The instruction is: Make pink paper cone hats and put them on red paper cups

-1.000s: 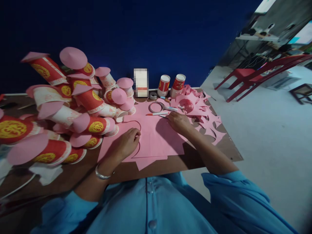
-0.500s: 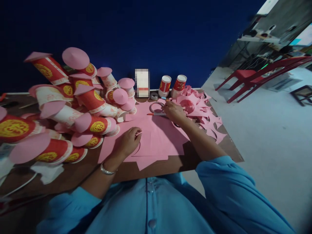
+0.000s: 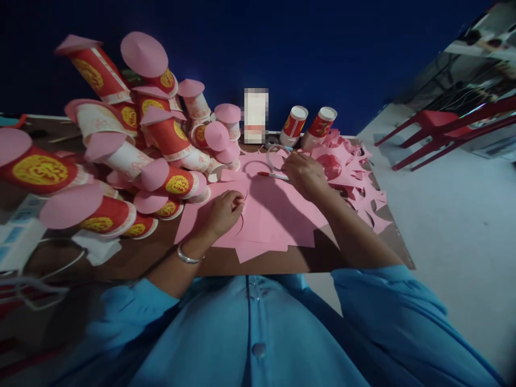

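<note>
Pink paper sheets [image 3: 278, 215] lie across the middle of the table. My left hand [image 3: 228, 212] is above their left part, its fingers pinched on a thin curved strip of pink paper [image 3: 242, 224]. Farther back, my right hand [image 3: 304, 171] is closed on a ring-shaped object [image 3: 272, 157], which stands tilted above the paper and casts a round shadow. Just left of my right hand lies a red and white pen [image 3: 274, 175] on the sheets. Curved pink paper scraps [image 3: 355, 172] are heaped to the right of that hand.
Many red and white paper cups with pink cone tops [image 3: 167, 134] are piled at the left. Two cup stacks [image 3: 295, 124] stand at the back beside a pixelated upright object [image 3: 256, 115]. A power strip [image 3: 22, 234] lies far left; a red chair [image 3: 439, 126] stands right.
The view has shifted, so the table things appear higher and farther right. The ring in my right hand has been lifted off the paper. My left hand still pinches the strip.
</note>
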Tool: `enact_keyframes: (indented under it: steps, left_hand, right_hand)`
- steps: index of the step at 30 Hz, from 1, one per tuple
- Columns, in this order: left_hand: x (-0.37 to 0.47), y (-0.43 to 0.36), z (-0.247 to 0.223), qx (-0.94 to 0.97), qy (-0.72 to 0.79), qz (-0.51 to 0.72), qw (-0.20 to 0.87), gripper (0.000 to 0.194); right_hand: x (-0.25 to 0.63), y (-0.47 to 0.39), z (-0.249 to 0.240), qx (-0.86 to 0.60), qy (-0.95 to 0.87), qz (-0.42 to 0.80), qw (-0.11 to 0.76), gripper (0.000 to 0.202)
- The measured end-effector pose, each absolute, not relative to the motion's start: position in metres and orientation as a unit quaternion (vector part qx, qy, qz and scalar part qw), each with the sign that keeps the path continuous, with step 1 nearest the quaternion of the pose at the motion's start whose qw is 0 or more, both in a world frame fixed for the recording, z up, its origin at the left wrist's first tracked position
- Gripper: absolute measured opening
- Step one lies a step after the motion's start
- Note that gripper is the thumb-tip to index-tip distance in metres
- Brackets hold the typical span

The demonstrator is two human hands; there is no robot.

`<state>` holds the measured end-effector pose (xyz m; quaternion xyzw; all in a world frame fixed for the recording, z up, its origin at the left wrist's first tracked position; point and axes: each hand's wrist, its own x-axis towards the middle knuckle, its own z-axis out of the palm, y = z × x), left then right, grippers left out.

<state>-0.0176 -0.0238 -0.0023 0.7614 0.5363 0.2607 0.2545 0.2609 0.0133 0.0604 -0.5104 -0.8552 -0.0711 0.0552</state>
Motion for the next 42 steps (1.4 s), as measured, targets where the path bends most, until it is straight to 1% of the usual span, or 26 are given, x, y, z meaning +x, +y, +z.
enact_keyframes:
  steps: [2,3,5,8,11,17,20,23,27,31,33,35,36,39,42]
  left_hand:
    - [-0.019,-0.023,-0.005,0.766,0.532,0.258,0.252,0.012]
    - [-0.020,-0.023,-0.005,0.767,0.531,0.258,0.249,0.013]
    - [-0.021,-0.023,-0.005,0.774,0.528,0.256,0.240,0.013]
    - [-0.022,-0.023,-0.003,0.782,0.523,0.252,0.228,0.012]
    - [-0.021,-0.023,-0.002,0.782,0.523,0.253,0.227,0.013]
    - [-0.021,-0.025,-0.002,0.780,0.523,0.251,0.235,0.013]
    - [-0.021,-0.026,-0.001,0.781,0.525,0.245,0.234,0.013]
    - [-0.021,-0.026,0.001,0.782,0.525,0.238,0.234,0.013]
    - [-0.021,-0.026,0.001,0.788,0.519,0.237,0.231,0.013]
    - [-0.021,-0.026,0.001,0.794,0.515,0.234,0.225,0.014]
    - [-0.020,-0.027,0.002,0.795,0.515,0.232,0.221,0.014]
    - [-0.020,-0.028,0.005,0.796,0.518,0.228,0.213,0.013]
    - [-0.020,-0.029,0.007,0.797,0.521,0.226,0.206,0.013]
    - [-0.021,-0.033,0.014,0.799,0.521,0.231,0.191,0.013]
    - [-0.022,-0.036,0.020,0.816,0.474,0.251,0.215,0.015]
  right_hand:
    - [0.252,-0.016,0.066,-0.483,-0.871,-0.038,0.085,0.037]
    - [0.247,-0.032,0.068,-0.452,-0.888,-0.014,0.083,0.036]
    - [0.236,-0.060,0.066,-0.389,-0.919,0.027,0.060,0.035]
    - [0.223,-0.087,0.056,-0.314,-0.948,0.051,0.016,0.023]
    - [0.217,-0.095,0.047,-0.297,-0.953,0.054,-0.010,0.015]
    - [0.218,-0.097,0.049,-0.305,-0.951,0.039,-0.033,0.019]
    - [0.218,-0.100,0.050,-0.309,-0.949,0.043,-0.034,0.018]
    - [0.219,-0.102,0.049,-0.317,-0.947,0.053,-0.023,0.017]
    - [0.220,-0.103,0.046,-0.322,-0.945,0.061,-0.013,0.020]
    - [0.224,-0.105,0.048,-0.320,-0.944,0.074,0.006,0.012]
    - [0.226,-0.106,0.051,-0.325,-0.942,0.077,0.028,0.019]
    - [0.231,-0.107,0.054,-0.355,-0.930,0.082,0.055,0.029]
    - [0.234,-0.106,0.055,-0.381,-0.918,0.084,0.069,0.030]
    - [0.245,-0.101,0.054,-0.472,-0.871,0.087,0.104,0.030]
    - [0.256,-0.094,0.048,-0.520,-0.841,0.094,0.115,0.028]
